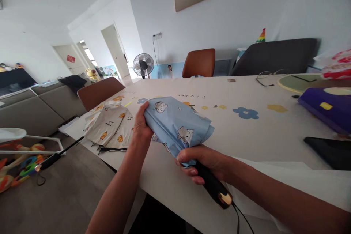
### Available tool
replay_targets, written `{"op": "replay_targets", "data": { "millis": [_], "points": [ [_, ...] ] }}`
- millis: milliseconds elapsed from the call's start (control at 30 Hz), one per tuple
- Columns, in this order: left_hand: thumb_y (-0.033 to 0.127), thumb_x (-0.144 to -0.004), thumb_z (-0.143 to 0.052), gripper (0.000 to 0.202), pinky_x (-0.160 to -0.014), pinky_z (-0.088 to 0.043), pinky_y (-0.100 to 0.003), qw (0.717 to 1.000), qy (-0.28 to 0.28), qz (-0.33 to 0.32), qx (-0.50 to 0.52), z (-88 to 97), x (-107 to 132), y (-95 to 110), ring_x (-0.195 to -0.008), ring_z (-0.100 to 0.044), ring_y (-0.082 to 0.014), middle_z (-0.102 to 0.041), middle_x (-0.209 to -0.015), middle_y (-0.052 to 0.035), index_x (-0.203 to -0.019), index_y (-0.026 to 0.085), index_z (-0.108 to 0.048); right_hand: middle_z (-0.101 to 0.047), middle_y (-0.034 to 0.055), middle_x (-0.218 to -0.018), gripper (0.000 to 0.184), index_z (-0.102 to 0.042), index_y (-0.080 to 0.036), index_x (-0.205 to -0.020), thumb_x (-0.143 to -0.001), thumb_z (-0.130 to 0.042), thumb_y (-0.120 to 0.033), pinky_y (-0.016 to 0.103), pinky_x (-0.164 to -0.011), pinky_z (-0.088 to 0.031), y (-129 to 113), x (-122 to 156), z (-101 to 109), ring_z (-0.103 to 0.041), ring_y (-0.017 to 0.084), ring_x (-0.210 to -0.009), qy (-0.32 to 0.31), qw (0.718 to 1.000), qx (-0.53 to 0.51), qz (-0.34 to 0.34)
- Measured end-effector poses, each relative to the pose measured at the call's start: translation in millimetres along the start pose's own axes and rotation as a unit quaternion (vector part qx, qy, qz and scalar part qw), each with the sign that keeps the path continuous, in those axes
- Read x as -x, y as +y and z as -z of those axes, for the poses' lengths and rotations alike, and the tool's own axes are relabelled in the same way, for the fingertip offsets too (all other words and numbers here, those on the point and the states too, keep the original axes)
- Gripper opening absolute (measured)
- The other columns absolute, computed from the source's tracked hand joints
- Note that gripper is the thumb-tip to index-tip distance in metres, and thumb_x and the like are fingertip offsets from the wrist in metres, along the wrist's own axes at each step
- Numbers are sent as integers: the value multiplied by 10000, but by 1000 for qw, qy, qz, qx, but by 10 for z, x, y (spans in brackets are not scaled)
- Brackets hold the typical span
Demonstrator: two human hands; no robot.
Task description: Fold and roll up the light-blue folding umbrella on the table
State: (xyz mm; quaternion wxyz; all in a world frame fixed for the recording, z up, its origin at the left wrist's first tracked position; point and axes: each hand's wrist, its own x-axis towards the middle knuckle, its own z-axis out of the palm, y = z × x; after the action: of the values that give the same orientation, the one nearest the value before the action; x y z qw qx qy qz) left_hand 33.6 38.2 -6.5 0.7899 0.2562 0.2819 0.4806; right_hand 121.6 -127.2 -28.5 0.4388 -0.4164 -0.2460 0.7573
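A light blue folding umbrella with white cartoon animals is held over the table, its cloth gathered but loose. My left hand grips the cloth at the far end, fingers mostly hidden behind it. Around the cloth's lower end, just above the black handle, my right hand is closed. A gold-coloured piece and a black wrist cord show at the handle's tip. To the left lies a second umbrella, cream with orange cartoon figures, partly folded, its shaft and black handle sticking out past the table edge.
The white table has a flower-print cover. On its right are glasses, a purple packet, a black flat device and white sheeting. Chairs and a fan stand beyond; toys lie on the floor at left.
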Motion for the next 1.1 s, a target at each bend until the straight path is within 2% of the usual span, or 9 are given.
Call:
{"op": "replay_targets", "data": {
  "millis": [167,267,400,500,567,667,867,1000,1100],
  "points": [
    [177,-672,-662,142,-722,-537,-267,998,20,41,-35,31,-103,-38,-619,-623,-137,-663,-707,-14,-807,150,-626,-484,-38,-551,88,-501,-143,-680,-681,-573,-193,159,-316,-357,33,-48,94,-427,52,-392,23,999,16,-15],
    [159,-663,-664,104,-701,-528,-281,989,22,41,-137,123,-209,-80,-613,-609,-139,-653,-692,-27,-754,137,-620,-455,-43,-559,87,-485,-148,-668,-719,-551,-172,151,-322,-351,53,-95,110,-396,43,-397,46,999,-12,-23],
    [9,-567,-689,228,-762,-463,-191,970,13,-32,-242,225,-358,-75,-685,-603,-93,-636,-692,20,-743,145,-642,-431,-45,-539,116,-465,-162,-662,-771,-504,-175,153,-315,-354,99,-176,88,-368,46,-380,96,993,-30,-60],
    [-59,-555,-650,297,-855,-394,-143,951,-65,-97,-287,80,-366,-88,-812,-606,-75,-666,-793,16,-746,168,-668,-438,-45,-543,128,-462,-165,-662,-778,-511,-187,157,-316,-367,115,-200,76,-383,49,-384,92,993,-34,-66],
    [-68,-574,-617,275,-901,-380,-168,922,-175,-82,-336,-126,-307,-154,-876,-612,-109,-686,-822,-19,-699,170,-677,-448,-47,-555,121,-462,-165,-673,-769,-534,-185,157,-320,-372,112,-192,76,-397,49,-392,89,993,-42,-61],
    [-99,-563,-571,307,-900,-402,-205,871,-322,33,-369,-462,-198,-342,-881,-631,-144,-697,-769,-27,-613,189,-662,-471,-50,-587,111,-473,-162,-707,-748,-575,-172,149,-330,-372,101,-168,90,-415,44,-403,86,993,-51,-56],
    [-118,-453,-548,352,-666,-484,-244,683,-476,82,-548,-757,-224,-686,-635,-638,-168,-671,-590,17,-499,222,-629,-505,-36,-631,105,-490,-153,-733,-740,-594,-171,153,-335,-370,112,-162,140,-435,44,-417,44,996,-72,-36],
    [-73,-460,-551,292,-524,-440,-198,658,-494,56,-566,-776,-260,-629,-548,-603,-144,-651,-549,18,-479,208,-628,-502,-35,-618,86,-491,-151,-722,-762,-565,-161,149,-330,-361,100,-168,134,-426,40,-405,46,995,-74,-41],
    [-21,-484,-566,231,-476,-402,-190,649,-500,-47,-572,-793,-213,-460,-501,-554,-120,-625,-531,26,-482,202,-628,-498,-37,-613,95,-484,-151,-717,-771,-562,-158,147,-321,-349,75,-156,107,-419,40,-399,55,995,-74,-48]
  ]
}}
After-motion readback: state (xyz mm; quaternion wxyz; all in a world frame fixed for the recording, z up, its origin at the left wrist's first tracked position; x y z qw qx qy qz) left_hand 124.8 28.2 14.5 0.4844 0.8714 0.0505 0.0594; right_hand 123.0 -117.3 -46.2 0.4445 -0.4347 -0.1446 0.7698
